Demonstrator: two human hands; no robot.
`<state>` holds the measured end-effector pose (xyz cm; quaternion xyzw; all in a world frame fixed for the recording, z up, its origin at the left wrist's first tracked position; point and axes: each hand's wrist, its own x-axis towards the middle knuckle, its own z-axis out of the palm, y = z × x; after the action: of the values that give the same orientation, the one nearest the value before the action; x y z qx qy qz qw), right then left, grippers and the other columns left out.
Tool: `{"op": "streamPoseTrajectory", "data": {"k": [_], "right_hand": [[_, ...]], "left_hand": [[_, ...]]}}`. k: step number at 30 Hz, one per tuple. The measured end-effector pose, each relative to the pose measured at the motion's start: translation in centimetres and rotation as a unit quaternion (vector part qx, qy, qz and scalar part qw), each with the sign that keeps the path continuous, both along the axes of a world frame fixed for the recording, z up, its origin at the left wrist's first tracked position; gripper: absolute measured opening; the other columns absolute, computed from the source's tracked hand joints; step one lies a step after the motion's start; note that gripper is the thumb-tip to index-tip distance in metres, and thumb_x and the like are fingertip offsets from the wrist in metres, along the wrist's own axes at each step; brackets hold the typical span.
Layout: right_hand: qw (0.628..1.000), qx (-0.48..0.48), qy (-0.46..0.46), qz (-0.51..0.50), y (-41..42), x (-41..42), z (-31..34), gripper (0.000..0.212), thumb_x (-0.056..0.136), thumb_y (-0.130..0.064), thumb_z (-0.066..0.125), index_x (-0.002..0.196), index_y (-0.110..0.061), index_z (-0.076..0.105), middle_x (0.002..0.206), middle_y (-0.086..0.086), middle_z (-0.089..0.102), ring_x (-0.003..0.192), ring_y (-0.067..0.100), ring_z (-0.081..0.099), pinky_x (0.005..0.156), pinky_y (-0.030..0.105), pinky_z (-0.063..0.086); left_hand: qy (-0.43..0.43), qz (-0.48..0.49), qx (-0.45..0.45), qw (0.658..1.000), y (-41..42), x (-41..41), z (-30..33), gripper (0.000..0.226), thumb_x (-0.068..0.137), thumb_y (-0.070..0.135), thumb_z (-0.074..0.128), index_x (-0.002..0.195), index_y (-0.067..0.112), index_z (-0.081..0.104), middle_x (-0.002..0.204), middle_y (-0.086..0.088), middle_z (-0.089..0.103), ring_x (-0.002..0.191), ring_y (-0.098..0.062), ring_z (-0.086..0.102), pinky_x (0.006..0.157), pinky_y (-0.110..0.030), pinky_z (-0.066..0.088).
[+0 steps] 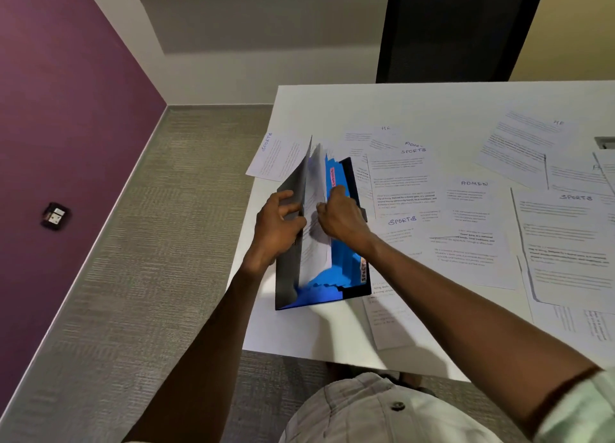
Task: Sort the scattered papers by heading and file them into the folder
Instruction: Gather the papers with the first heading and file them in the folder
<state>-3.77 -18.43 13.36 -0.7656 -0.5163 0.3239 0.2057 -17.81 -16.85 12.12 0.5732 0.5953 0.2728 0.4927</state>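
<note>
A dark folder (349, 276) with blue tabbed dividers lies open near the left edge of the white table (316, 336). My left hand (278, 224) grips its raised grey front cover. My right hand (342, 214) pinches the white sheets (316, 243) standing inside the folder, just right of the cover. A pink label and a "SPORTS" tab show on the dividers. Loose papers lie scattered to the right: one headed "SPORTS" (402, 221), one "ADMIN" (474, 184), another "SPORTS" (575, 197), one "ADM-SPORTS" (412, 147).
One sheet (276, 156) headed "SPORTS" overhangs the table's left edge behind the folder. More papers marked "HR" (532, 143) lie at the far right. A floor socket box (55, 215) sits on the carpet at left. A dark panel (459, 27) stands behind the table.
</note>
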Motion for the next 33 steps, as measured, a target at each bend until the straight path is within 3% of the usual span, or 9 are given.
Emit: {"op": "streamPoseTrajectory", "data": {"k": [3, 6, 9, 11, 15, 21, 27, 30, 33], "right_hand": [[0.999, -0.022, -0.013, 0.030, 0.5, -1.3, -0.8, 0.048, 0.097, -0.013, 0.054, 0.137, 0.005, 0.033, 0.127, 0.021, 0.056, 0.111, 0.033, 0.059, 0.086, 0.036, 0.048], [0.996, -0.005, -0.049, 0.075, 0.7, -1.9, -1.5, 0.033, 0.093, -0.005, 0.057, 0.122, 0.006, 0.044, 0.118, 0.023, 0.059, 0.106, 0.035, 0.060, 0.077, 0.035, 0.046], [0.989, 0.014, -0.076, 0.125, 0.4, -2.6, -2.2, 0.029, 0.092, -0.003, 0.057, 0.117, 0.009, 0.046, 0.110, 0.025, 0.061, 0.099, 0.038, 0.061, 0.080, 0.041, 0.050], [0.984, 0.010, -0.078, 0.163, 0.2, -2.8, -2.7, 0.036, 0.089, -0.004, 0.065, 0.116, 0.009, 0.046, 0.108, 0.025, 0.062, 0.096, 0.037, 0.062, 0.081, 0.044, 0.052], [0.976, -0.022, -0.073, 0.203, -0.1, -2.8, -3.7, 0.039, 0.086, -0.006, 0.070, 0.115, 0.011, 0.049, 0.112, 0.027, 0.060, 0.099, 0.038, 0.061, 0.084, 0.042, 0.050], [0.975, -0.046, -0.078, 0.201, 0.0, -3.1, -4.2, 0.032, 0.091, -0.007, 0.064, 0.116, 0.011, 0.055, 0.119, 0.026, 0.058, 0.105, 0.039, 0.059, 0.086, 0.039, 0.047], [0.991, -0.080, -0.020, 0.103, 0.2, -2.6, -4.5, 0.027, 0.095, -0.018, 0.058, 0.111, 0.003, 0.054, 0.111, 0.018, 0.061, 0.096, 0.027, 0.059, 0.071, 0.029, 0.043], [0.998, 0.060, 0.003, 0.014, -0.6, -1.3, -4.2, 0.021, 0.096, -0.020, 0.055, 0.107, -0.002, 0.055, 0.094, 0.013, 0.062, 0.075, 0.018, 0.057, 0.064, 0.030, 0.049], [0.990, 0.132, -0.040, -0.041, -1.2, 1.8, -4.9, 0.023, 0.090, -0.013, 0.060, 0.112, -0.008, 0.058, 0.106, 0.011, 0.064, 0.083, 0.021, 0.062, 0.068, 0.030, 0.050]], "left_hand": [[-0.003, 0.004, 0.002, 1.000, 0.0, -0.4, 0.4, 0.061, 0.087, 0.005, 0.071, 0.141, 0.019, 0.046, 0.132, -0.005, 0.064, 0.113, -0.024, 0.065, 0.068, -0.020, 0.054], [-0.007, 0.010, -0.001, 1.000, -0.1, -0.7, 0.6, 0.062, 0.086, 0.004, 0.070, 0.141, 0.018, 0.046, 0.130, -0.005, 0.066, 0.110, -0.025, 0.067, 0.064, -0.020, 0.054], [-0.008, 0.009, -0.004, 1.000, -0.2, -0.8, 0.7, 0.063, 0.085, 0.002, 0.071, 0.141, 0.017, 0.046, 0.129, -0.005, 0.066, 0.109, -0.028, 0.068, 0.066, -0.022, 0.056], [-0.006, 0.002, -0.003, 1.000, -0.2, -0.8, 0.7, 0.064, 0.086, 0.002, 0.071, 0.142, 0.017, 0.045, 0.131, -0.006, 0.065, 0.110, -0.028, 0.067, 0.069, -0.025, 0.058], [0.002, 0.000, -0.002, 1.000, -0.1, -0.8, 0.6, 0.063, 0.087, 0.002, 0.070, 0.142, 0.018, 0.044, 0.133, -0.008, 0.063, 0.115, -0.028, 0.065, 0.089, -0.045, 0.059], [0.010, -0.002, -0.004, 1.000, -0.1, -1.2, 0.1, 0.065, 0.086, 0.003, 0.071, 0.142, 0.019, 0.043, 0.131, -0.006, 0.064, 0.116, -0.024, 0.064, 0.088, -0.044, 0.059], [0.035, -0.019, 0.008, 0.999, 0.2, -1.1, -0.5, 0.065, 0.084, 0.003, 0.073, 0.140, 0.021, 0.046, 0.133, -0.005, 0.063, 0.120, -0.021, 0.060, 0.065, -0.014, 0.055], [0.047, -0.034, 0.013, 0.998, 0.2, -0.8, -0.8, 0.065, 0.083, 0.006, 0.076, 0.139, 0.020, 0.047, 0.133, -0.004, 0.064, 0.121, -0.022, 0.061, 0.071, -0.019, 0.057], [0.076, -0.057, 0.021, 0.995, 0.0, -0.3, -1.5, 0.065, 0.084, 0.008, 0.076, 0.140, 0.019, 0.046, 0.135, -0.004, 0.062, 0.123, -0.023, 0.059, 0.082, -0.025, 0.056]]}}
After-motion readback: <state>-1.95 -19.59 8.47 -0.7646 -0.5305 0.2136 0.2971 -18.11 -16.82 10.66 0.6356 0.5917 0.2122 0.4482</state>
